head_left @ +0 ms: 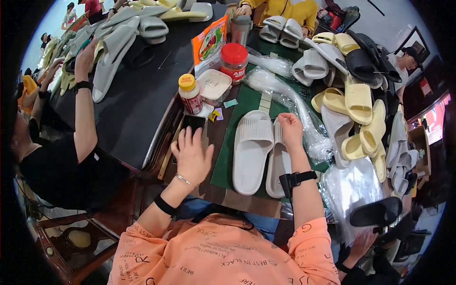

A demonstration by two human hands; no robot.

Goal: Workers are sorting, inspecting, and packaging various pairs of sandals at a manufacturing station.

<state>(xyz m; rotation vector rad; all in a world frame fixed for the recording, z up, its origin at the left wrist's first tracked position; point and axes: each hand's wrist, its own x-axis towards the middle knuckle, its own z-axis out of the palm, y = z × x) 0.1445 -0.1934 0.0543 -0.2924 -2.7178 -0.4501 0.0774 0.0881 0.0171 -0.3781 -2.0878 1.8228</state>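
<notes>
A pair of light grey slide slippers lies side by side in front of me on a green mat. The left slipper shows whole, with a ribbed strap. My right hand is closed in a pinch above the strap of the right slipper, partly covering it; whatever the fingertips hold, if anything, is too small to make out. To the left, my left hand is spread with nothing in it. Its fingertips reach a flat black object, perhaps a phone, at the table's left side.
Beyond my left hand stand a yellow-capped bottle, a white-lidded tub and a red-lidded jar. Clear plastic bags lie right of the slippers. Yellow slippers pile up farther right. Co-workers sit around, one handling slippers at left.
</notes>
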